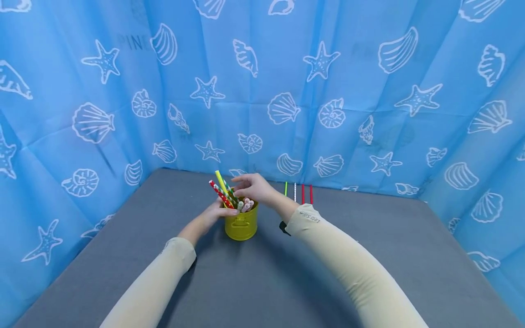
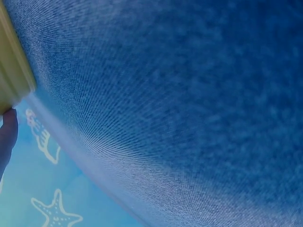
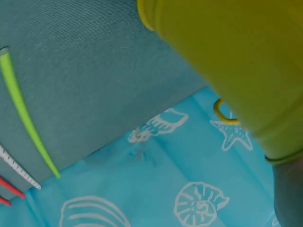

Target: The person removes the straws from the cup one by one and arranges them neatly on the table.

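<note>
Right now a yellow cup (image 1: 241,224) is standing upright on the gray table (image 1: 262,273), toward the back and a little left of the middle. It is holding a bunch of paper straws (image 1: 229,196). The straws are sticking up out of the cup and leaning to the left and away, so their long way is running from the cup's mouth up toward the blue wall. A bright yellow-green straw (image 1: 220,179) is poking up highest, and a red dotted straw (image 1: 217,190) is leaning beside it.

The left hand (image 1: 217,212) is wrapping around the left side of the cup, holding it. In the left wrist view, one fingertip (image 2: 8,127) is showing just under the cup's edge (image 2: 12,71).

The right hand (image 1: 254,187) is hovering over the tops of the straws with its fingers bent down at them. Whether it is pinching a straw, I cannot tell.

Behind the right wrist, four more straws are lying flat on the table in a row, near each other but apart: a green straw (image 1: 285,188), a white straw (image 1: 295,192), and two red straws (image 1: 306,194). They are all pointing straight toward the back wall.

A blue curtain with white shells and starfish (image 1: 328,91) is hanging around the table.
</note>
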Demonstrator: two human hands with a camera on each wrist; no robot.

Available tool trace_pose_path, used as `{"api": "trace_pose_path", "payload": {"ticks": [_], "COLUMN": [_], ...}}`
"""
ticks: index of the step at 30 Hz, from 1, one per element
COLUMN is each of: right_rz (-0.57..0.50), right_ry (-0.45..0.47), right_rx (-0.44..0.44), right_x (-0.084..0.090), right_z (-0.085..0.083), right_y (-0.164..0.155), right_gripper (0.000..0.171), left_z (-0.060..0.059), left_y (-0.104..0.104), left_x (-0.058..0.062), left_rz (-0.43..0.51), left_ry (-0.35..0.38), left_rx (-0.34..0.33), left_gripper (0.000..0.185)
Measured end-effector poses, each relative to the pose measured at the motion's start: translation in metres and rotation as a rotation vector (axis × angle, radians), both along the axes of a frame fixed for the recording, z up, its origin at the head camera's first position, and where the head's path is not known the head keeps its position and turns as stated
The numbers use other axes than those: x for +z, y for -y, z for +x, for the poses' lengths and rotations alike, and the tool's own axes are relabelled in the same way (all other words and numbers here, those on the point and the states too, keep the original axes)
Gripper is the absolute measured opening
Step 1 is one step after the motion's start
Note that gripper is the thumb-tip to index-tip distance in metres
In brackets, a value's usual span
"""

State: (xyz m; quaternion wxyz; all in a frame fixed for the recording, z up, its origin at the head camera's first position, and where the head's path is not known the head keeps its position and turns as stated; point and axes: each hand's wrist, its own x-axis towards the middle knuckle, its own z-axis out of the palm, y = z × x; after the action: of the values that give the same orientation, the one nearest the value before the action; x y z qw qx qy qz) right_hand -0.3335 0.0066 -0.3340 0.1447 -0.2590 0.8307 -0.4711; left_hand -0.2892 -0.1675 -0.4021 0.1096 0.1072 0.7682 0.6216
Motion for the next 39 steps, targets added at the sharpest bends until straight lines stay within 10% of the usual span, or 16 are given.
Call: {"api": "trace_pose_path", "payload": {"ticks": [16, 28, 39], "right_rz": [0.083, 0.028, -0.345], "right_ry": [-0.102, -0.179, -0.286], "right_rx": [0.018, 0.041, -0.134], "right_x": [-0.004, -0.007, 0.002], "right_z": [0.001, 0.001, 0.004], "right_y": [0.016, 0.007, -0.018], "right_gripper": [0.023, 0.026, 0.028], "left_z": [0.001, -0.003, 0.0], "left_y": [-0.006, -0.005, 0.004], "left_x": [0.004, 0.002, 0.012], "left_rz": [-0.001, 0.042, -0.045], "left_ry": [0.081, 0.004, -0.071], "left_rx": [0.037, -0.008, -0.048], "left_gripper": [0.08, 0.082, 0.088]}}
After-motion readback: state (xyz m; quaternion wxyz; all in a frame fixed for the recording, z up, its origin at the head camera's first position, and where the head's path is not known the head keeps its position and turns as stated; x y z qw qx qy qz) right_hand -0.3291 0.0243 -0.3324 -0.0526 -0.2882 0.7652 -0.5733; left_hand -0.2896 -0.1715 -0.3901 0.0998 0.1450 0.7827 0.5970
